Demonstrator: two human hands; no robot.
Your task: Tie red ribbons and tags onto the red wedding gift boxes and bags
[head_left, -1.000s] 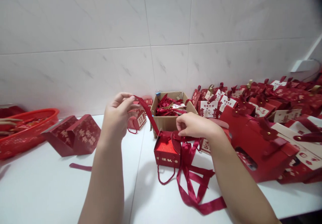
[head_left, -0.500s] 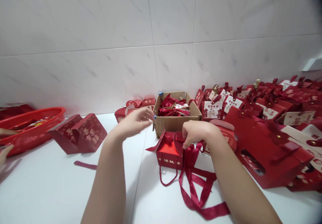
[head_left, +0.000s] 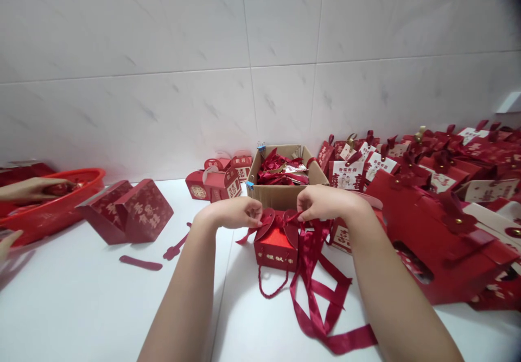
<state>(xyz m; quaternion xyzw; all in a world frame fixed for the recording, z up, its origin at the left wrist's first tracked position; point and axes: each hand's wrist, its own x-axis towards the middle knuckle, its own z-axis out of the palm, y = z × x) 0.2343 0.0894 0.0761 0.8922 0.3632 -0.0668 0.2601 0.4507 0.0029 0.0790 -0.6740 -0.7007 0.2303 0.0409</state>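
A small red gift box [head_left: 275, 248] with gold lettering stands before me, a rope handle [head_left: 273, 296] hanging down its front. Dark red ribbon [head_left: 280, 221] crosses its top, gathered in the middle between the petal-shaped flaps. My left hand [head_left: 242, 213] pinches the ribbon at the left of the box top. On the other side, my right hand [head_left: 319, 203] is closed on the ribbon's right part. Long loose ribbons [head_left: 321, 324] trail over the table to the right of the box.
Behind the box sits a cardboard carton [head_left: 285, 192] of ribbons and tags. Many red gift boxes [head_left: 439, 232] crowd the right. Two angular boxes [head_left: 142, 213] and dark red strips [head_left: 140, 263] lie left. Another person's hand [head_left: 36, 189] reaches into a red basket [head_left: 87, 202].
My left hand has come down and right onto the ribbon, and its fingers have closed. The ribbon is drawn across the flaps, which lean together. The other person's hand has moved farther into the basket.
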